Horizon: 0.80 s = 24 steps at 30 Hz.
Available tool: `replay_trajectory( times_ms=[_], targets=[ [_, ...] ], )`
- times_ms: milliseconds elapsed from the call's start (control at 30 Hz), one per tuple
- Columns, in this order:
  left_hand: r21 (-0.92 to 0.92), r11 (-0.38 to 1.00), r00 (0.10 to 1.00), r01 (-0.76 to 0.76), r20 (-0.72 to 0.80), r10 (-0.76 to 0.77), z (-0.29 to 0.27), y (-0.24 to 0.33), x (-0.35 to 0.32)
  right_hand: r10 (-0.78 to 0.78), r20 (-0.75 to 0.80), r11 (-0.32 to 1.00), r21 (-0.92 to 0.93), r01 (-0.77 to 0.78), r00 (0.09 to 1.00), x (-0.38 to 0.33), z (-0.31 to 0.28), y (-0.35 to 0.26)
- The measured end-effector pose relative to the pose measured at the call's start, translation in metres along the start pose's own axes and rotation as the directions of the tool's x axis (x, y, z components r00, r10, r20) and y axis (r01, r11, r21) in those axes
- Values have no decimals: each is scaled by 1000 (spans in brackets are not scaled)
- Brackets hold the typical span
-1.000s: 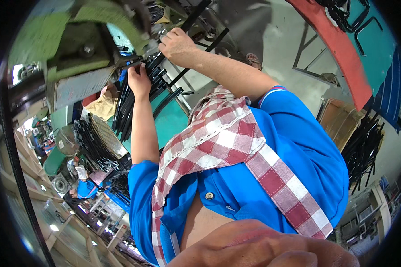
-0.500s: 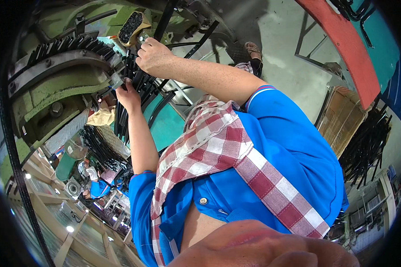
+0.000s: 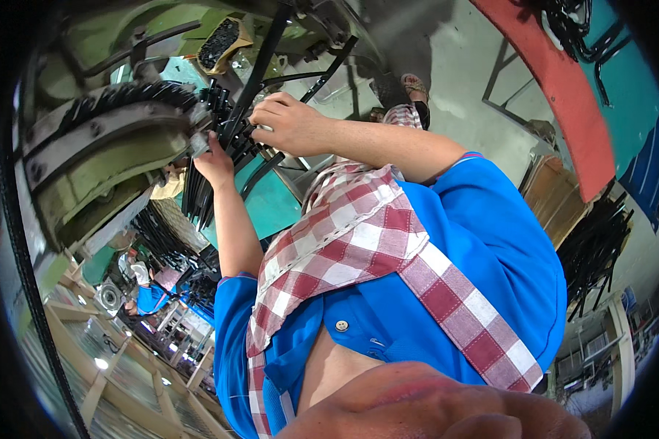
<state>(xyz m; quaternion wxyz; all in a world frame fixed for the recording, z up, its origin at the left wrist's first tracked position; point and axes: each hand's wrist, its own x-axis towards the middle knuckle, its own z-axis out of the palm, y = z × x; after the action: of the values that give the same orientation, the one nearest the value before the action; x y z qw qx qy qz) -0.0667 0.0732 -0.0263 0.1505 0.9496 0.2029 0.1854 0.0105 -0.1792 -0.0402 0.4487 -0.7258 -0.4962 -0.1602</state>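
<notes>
My left hand [image 3: 214, 162] is at the end of a curved metal rail [image 3: 106, 135] on a green machine. Its thumb and fingers are closed beside a small pale block [image 3: 199, 143]; what they grip is hidden. My right hand [image 3: 294, 126] is to the right, fingers curled around something small and pale that I cannot make out. Between and below both hands lies a bundle of black rods [image 3: 198, 194]. A row of short black pieces [image 3: 135, 99] lines the rail's upper side, blurred. Above the hands is a tan container [image 3: 243, 36] of small black parts.
A teal surface [image 3: 271, 197] lies under the rods. Long black bars [image 3: 266, 55] rise past the right hand. At right are a red panel [image 3: 564, 110], a cardboard box [image 3: 553, 194] and more black rods [image 3: 600, 256]. Another person in blue [image 3: 152, 298] is at lower left.
My right hand has moved down and right, away from the tan container, toward the rods. My left hand stays near the rail's end. The row of pieces on the rail now looks blurred.
</notes>
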Motion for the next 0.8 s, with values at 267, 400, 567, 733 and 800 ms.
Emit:
replay_trajectory(
  times_ms=[267, 400, 567, 733, 800],
  targets=[
    [-387, 921, 997, 30, -51, -53, 50, -57, -19, -30, 229, 942, -318, 104, 973, 43, 1, 8],
    [-115, 993, 999, 13, -45, -18, 41, 25, -11, 77, 391, 935, -348, 70, 917, 26, 21, 53],
    [-180, 984, 995, 4, -100, -22, 58, 50, -9, 154, 421, 946, -325, -9, 894, 27, 7, 80],
    [-176, 984, 998, -10, -65, -2, 64, 65, -3, 295, 551, 921, -382, -78, 781, 26, -10, 93],
    [-139, 990, 998, 4, -67, -14, 67, 70, -3, 329, 580, 907, -413, -79, 745, 29, -15, 90]
  ],
)
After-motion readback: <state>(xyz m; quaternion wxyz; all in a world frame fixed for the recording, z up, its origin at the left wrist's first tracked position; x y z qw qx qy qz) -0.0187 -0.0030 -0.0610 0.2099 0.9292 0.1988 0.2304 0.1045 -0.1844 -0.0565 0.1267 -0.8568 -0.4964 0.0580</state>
